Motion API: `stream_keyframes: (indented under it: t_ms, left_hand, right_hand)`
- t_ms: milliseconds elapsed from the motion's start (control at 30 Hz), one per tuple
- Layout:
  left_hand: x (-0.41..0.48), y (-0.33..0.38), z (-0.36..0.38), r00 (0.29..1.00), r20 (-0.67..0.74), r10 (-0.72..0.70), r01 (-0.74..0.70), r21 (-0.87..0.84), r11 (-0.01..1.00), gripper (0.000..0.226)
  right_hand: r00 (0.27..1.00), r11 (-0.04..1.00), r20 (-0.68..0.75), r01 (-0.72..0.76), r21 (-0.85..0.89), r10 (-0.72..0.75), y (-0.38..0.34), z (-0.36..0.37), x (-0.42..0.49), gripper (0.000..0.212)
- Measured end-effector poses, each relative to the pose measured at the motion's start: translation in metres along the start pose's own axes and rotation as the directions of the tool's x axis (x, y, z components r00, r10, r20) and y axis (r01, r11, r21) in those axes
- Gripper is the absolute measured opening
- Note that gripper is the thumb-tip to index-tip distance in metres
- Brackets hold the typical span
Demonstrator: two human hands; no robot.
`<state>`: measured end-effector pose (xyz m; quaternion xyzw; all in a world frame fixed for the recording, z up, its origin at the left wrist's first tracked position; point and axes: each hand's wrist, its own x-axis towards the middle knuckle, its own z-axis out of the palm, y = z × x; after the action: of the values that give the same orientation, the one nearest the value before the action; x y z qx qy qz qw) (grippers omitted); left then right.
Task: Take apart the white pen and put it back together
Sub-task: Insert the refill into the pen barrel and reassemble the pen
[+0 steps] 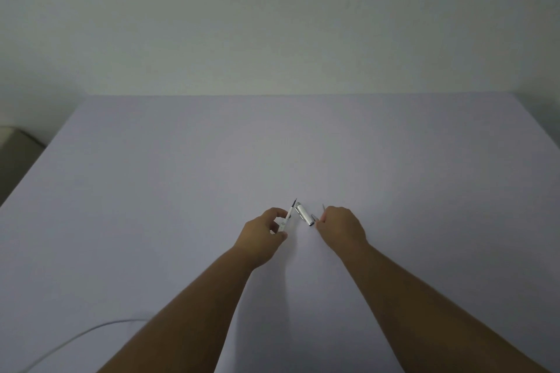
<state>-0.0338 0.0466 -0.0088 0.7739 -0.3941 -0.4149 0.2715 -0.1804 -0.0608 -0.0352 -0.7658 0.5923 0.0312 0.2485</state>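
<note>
Pen was apart, 3 pieces seen. Left hand point(263, 233) pinched the barrel point(287, 218), tip pointing far. Cap point(304, 214) lay on the desk point(181, 191) between hands. Right hand point(341, 225) closed on a thin part point(323, 207), likely the refill. Reassembly left.

A pale tabletop point(151, 191) meets a plain wall point(272, 9) — a white cable point(75, 338) trails near-left.

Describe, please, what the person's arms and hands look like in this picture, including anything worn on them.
Both forearms are bare right to the bottom edge of the frame, with no sleeve showing. The left hand and the right hand are ungloved, and no watch, bracelet or ring shows on either wrist or on the fingers in view. No markings are visible in this dim light.
</note>
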Motion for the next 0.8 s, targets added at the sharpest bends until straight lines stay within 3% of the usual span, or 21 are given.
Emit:
stream_keyframes:
  t_ms: [133,200,333,400,467,800]
  left_hand:
    - [0.0,0.0,-0.001,1.0,0.007,0.001,-0.001,0.009,1.0,0.03]
    - [0.0,0.002,-0.002,1.0,0.009,0.002,-0.002,0.014,1.0,0.029]
    - [-0.001,0.007,-0.004,1.0,0.014,0.013,-0.014,0.03,0.999,0.03]
    - [-0.002,0.011,-0.005,1.0,0.02,0.023,-0.024,0.035,0.999,0.03]
    - [-0.002,0.014,-0.005,0.999,0.025,0.032,-0.032,0.038,0.999,0.03]
    - [-0.01,0.025,-0.006,0.999,0.036,0.034,-0.035,0.042,0.998,0.03]
  right_hand:
    - [0.998,0.995,-0.028,-0.053,0.089,0.055,-0.004,0.0,-0.001,0.03]
    - [0.992,0.952,-0.057,-0.092,0.293,0.113,-0.007,-0.006,0.0,0.021]
    - [0.986,0.599,0.038,-0.128,0.79,0.161,-0.019,-0.026,0.0,0.01]
    - [0.99,0.437,0.092,-0.131,0.89,0.11,-0.025,-0.036,-0.001,0.011]
    - [0.993,0.359,0.1,-0.118,0.926,0.069,-0.031,-0.042,-0.003,0.008]
    - [0.994,0.389,0.112,-0.111,0.915,0.021,-0.031,-0.046,-0.009,0.004]
